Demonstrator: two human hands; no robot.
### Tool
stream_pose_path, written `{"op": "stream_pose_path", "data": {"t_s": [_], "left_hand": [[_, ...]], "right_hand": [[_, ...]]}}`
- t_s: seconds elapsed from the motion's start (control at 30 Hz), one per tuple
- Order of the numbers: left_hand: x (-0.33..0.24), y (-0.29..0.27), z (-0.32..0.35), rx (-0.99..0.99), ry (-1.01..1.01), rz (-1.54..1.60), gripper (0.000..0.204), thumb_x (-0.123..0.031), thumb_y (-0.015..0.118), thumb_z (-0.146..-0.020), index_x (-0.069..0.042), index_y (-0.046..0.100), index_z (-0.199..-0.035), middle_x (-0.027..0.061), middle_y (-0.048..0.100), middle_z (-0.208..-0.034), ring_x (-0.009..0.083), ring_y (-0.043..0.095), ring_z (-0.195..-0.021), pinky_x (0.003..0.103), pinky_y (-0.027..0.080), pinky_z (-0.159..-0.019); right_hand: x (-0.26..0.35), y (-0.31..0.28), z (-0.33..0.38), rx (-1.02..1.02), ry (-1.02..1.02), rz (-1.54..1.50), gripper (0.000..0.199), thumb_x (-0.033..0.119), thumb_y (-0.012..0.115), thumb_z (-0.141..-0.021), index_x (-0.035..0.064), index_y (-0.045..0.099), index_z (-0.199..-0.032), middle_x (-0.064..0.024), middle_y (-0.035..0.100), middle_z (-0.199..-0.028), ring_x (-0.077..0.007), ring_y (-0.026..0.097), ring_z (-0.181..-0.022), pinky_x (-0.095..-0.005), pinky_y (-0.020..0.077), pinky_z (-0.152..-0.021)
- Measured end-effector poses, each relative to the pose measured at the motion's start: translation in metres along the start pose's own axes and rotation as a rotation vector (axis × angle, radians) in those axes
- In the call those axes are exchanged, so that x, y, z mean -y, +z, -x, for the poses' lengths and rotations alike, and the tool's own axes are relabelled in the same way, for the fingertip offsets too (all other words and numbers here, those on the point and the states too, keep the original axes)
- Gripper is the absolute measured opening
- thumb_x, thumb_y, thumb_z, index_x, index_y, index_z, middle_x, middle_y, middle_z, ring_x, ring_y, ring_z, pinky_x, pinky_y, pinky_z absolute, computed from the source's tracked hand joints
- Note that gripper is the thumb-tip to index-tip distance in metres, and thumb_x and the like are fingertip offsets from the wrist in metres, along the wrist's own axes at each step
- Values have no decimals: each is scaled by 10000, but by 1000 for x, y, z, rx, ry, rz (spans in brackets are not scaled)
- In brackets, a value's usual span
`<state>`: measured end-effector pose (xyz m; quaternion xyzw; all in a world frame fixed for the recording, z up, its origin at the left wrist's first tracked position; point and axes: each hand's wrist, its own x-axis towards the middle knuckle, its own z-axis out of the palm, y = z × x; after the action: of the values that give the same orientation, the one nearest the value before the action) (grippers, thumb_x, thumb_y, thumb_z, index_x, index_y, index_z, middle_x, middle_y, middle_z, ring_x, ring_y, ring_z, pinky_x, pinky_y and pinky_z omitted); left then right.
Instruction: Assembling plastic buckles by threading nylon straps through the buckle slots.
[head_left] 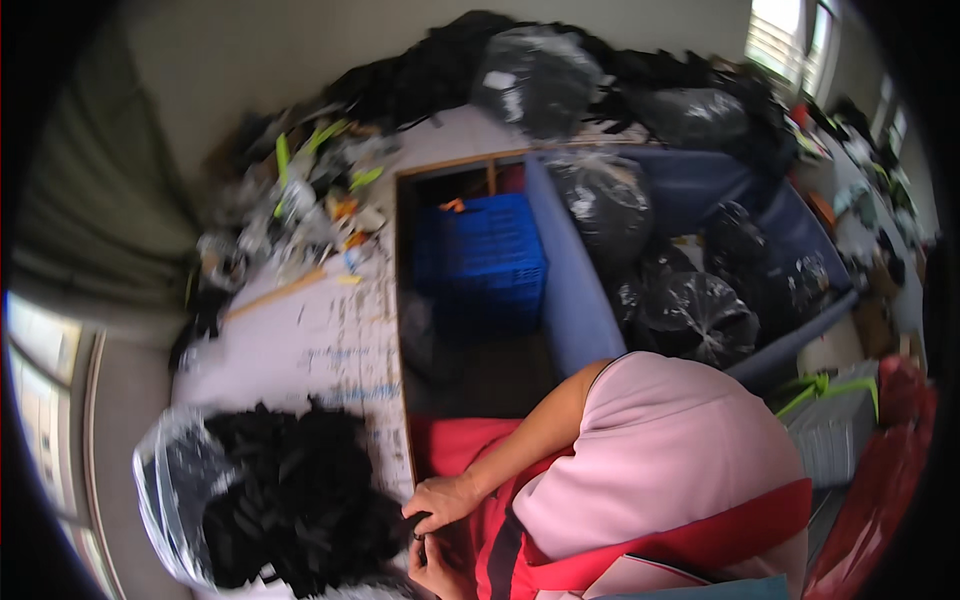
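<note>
At the table's near edge, my right hand point(447, 500) comes in from a pink sleeve with its fingers closed on a small black fabric strip point(416, 524). Just below it, my left hand point(435, 572) pinches the same dark piece between thumb and finger; part of this hand is lost against the red apron point(497, 545). Close to the left of both hands lies a big heap of black fabric strips point(290, 490), spilling out of a clear plastic bag point(165, 490). The exact shape of the held piece is too small and blurred to make out.
A pale table point(290, 345) carries scraps and plastic bags point(300, 215) at its far left. Beyond its edge stand a blue crate point(485, 250) and a large blue-grey bin point(575, 270) with bagged black goods. More black bags point(535, 80) are piled along the back.
</note>
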<state>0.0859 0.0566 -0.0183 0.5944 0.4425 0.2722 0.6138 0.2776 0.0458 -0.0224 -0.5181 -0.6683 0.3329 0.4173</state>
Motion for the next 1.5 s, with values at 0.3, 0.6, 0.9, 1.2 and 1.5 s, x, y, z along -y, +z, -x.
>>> {"op": "stream_pose_path", "data": {"t_s": [0.3, 0.6, 0.9, 1.2, 1.5], "left_hand": [[34, 48, -80, 429, -7, -174, 299, -112, 581, -939, -27, 601, -1224, 157, 648, -1090, 232, 629, -876, 304, 526, -729], [0, 77, -85, 541, 651, -721, 384, -80, 541, -928, -76, 554, -1312, 238, 553, -1264, 353, 574, -1111, 367, 488, -923], [9, 63, -70, 462, 664, -516, 387, -136, 627, -874, -56, 605, -1252, 236, 617, -1169, 372, 624, -1001, 394, 523, -850], [48, 39, -76, 356, 576, -418, 453, -185, 689, -818, -56, 611, -1246, 214, 640, -1137, 341, 651, -947, 375, 543, -799], [-53, 57, 5, 71, 177, 61, 119, -105, 612, -907, -13, 639, -836, -39, 552, -662, 32, 456, -556, 197, 328, -477]], "right_hand": [[-33, -59, 62, -300, 81, 97, 335, 260, 629, -819, -46, 510, -753, -216, 569, -662, -363, 606, -655, -452, 435, -582], [-11, -102, 83, -322, 198, 84, 304, 249, 646, -791, -27, 554, -706, -178, 634, -666, -308, 629, -621, -423, 454, -559], [-5, -85, 82, -286, 75, 10, 323, 246, 629, -836, -55, 520, -795, -224, 540, -664, -353, 556, -633, -447, 407, -590], [-16, -73, 69, -326, -41, -66, 259, 215, 636, -837, 4, 599, -983, -142, 674, -847, -280, 639, -757, -411, 462, -654], [24, -72, 47, 23, 142, -192, 260, 249, 545, -930, 36, 657, -833, -78, 659, -633, -158, 626, -497, -305, 496, -441]]}}
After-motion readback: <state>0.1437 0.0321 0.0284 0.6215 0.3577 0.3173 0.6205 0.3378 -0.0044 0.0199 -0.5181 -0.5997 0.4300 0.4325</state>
